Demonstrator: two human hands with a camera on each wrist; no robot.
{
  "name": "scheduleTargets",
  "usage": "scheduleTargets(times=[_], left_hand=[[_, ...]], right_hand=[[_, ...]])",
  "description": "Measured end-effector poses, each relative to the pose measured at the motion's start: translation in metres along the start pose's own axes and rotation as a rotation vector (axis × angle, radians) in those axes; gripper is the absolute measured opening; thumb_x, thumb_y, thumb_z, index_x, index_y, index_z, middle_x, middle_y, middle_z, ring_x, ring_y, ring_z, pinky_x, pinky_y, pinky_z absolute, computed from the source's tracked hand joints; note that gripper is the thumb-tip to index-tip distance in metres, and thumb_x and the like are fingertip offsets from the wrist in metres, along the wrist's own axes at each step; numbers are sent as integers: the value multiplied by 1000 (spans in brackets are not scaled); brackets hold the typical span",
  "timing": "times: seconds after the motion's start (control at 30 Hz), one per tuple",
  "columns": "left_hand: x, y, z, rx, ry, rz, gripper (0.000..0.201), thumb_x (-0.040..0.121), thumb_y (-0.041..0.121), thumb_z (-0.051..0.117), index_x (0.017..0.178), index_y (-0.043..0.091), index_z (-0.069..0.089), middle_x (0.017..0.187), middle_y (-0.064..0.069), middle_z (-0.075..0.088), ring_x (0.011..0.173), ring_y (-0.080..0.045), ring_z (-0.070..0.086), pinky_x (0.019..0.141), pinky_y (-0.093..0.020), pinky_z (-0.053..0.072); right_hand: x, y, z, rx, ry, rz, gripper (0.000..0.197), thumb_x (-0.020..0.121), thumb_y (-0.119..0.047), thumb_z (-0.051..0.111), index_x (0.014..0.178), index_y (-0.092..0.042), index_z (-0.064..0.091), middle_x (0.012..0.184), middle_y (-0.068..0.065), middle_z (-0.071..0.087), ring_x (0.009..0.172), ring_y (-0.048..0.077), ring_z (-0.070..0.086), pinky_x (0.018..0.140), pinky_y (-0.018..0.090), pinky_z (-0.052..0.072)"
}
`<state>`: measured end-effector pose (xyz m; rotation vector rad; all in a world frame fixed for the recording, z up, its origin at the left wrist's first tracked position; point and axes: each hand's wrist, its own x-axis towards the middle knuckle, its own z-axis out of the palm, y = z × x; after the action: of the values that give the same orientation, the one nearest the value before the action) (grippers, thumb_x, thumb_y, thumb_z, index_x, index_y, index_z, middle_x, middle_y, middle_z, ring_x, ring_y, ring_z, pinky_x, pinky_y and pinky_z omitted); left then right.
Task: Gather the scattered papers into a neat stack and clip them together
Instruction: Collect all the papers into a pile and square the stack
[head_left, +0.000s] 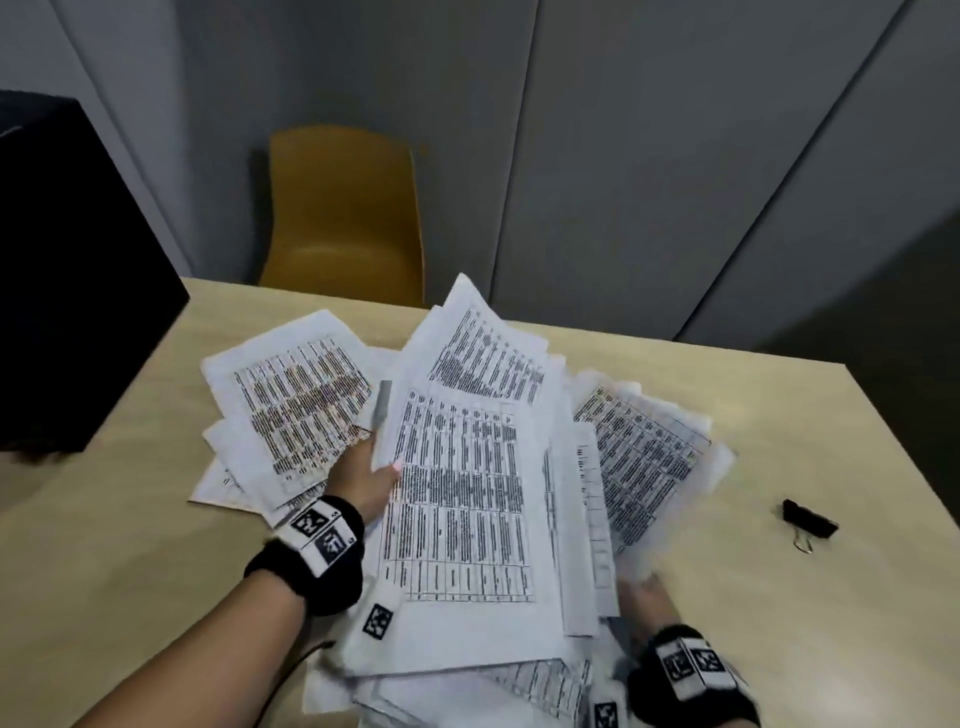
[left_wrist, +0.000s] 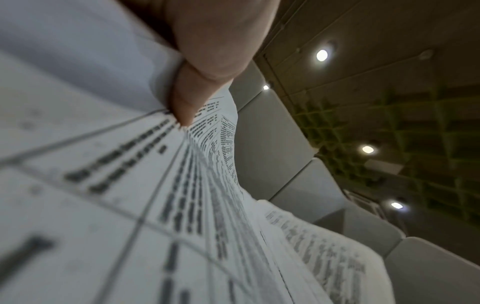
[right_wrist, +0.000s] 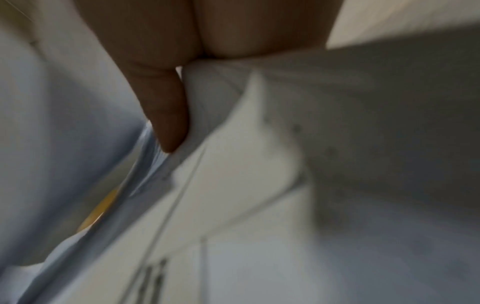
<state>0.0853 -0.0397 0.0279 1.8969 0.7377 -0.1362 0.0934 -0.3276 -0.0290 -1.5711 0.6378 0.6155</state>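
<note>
both hands (head_left: 363, 480) (head_left: 647, 590) grip papers (head_left: 467, 493); only the head view shows the binder clip (head_left: 808, 519).

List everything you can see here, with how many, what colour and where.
papers: many, white with black tables, fanned loosely across the table's middle
pen: one, grey, among the papers by the left hand
binder clip: one, black, on the table to the right, apart from the papers
table: one, beige
chair: one, yellow, behind the table
box: one, black, far left
left hand: grips the papers' left edge
right hand: grips the papers' near right edge
</note>
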Motion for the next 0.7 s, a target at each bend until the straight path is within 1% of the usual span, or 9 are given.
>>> scheduleTargets(times=[0.07, 0.13, 0.23, 0.33, 0.4, 0.5, 0.57, 0.63, 0.7], left_hand=[[5, -12, -1, 10, 40, -46, 43, 91, 6, 49, 134, 5, 43, 106, -15, 59, 80, -24, 56, 53, -23, 39], [7, -19, 0, 37, 56, -66, 47, 91, 4, 48, 137, 5, 41, 118, -18, 59, 88, -27, 56, 57, -22, 40], [5, -26, 7, 64, 22, -78, 52, 90, 6, 50, 140, 8, 36, 130, -18, 54, 100, -30, 57, 77, -33, 50], [-3, -23, 17, 99, -39, -67, 57, 90, 8, 52, 143, 10, 31, 133, -16, 51, 97, -26, 55, 70, -27, 49], [-9, -18, 22, 166, -73, -45, 58, 90, 7, 51, 144, 10, 29, 138, -17, 46, 110, -32, 53, 85, -35, 48], [-9, -15, 28, 238, -93, -14, 56, 90, 7, 49, 143, 12, 31, 140, -17, 45, 118, -33, 51, 94, -32, 44], [-9, -14, 30, 279, -127, 9, 57, 90, 12, 50, 144, 13, 31, 143, -14, 44, 123, -31, 49, 100, -32, 40], [-9, -15, 29, 329, -164, 50, 60, 90, 24, 55, 143, 12, 31, 144, -12, 44, 127, -29, 46, 104, -30, 35], [-5, -22, 25, 341, -120, 113, 62, 84, 46, 56, 136, 14, 43, 131, -12, 55, 121, -32, 49, 103, -37, 40]], right_hand=[[8, 8, 0, 13, 8, -35, 13, 77, -15, 59, 70, -7, 66, 82, 9, 75, 79, 22, 71, 64, 15, 48], [10, 11, 0, -132, -3, -70, 13, 64, -12, 67, 75, -5, 68, 70, 6, 75, 63, 20, 71, 57, 22, 52], [12, 10, -2, -39, 2, 5, 17, 74, -15, 65, 86, -3, 63, 55, -2, 71, 50, 16, 67, 47, 20, 51], [8, 8, -7, 137, -54, 95, 38, 85, -44, 55, 90, -9, 68, 77, 12, 75, 65, 30, 69, 67, 34, 56], [0, 4, -10, 247, -111, 134, 51, 82, -63, 48, 91, -18, 70, 88, 13, 74, 74, 31, 69, 71, 36, 50], [5, 5, -11, -42, -110, 95, 95, 44, -82, 66, 116, -20, 63, 108, 12, 70, 93, 20, 67, 68, 31, 49], [11, 6, -9, -224, -35, -50, 85, 40, -57, 86, 96, 2, 63, 87, 19, 71, 80, 20, 67, 69, 25, 46], [8, 4, -5, -250, 67, -107, 27, 68, -12, 81, 71, -2, 57, 79, 22, 69, 70, 24, 64, 71, 28, 46], [10, 7, -3, -233, 101, -129, 13, 76, 3, 70, 73, -3, 59, 71, 16, 69, 59, 20, 63, 61, 26, 48]])
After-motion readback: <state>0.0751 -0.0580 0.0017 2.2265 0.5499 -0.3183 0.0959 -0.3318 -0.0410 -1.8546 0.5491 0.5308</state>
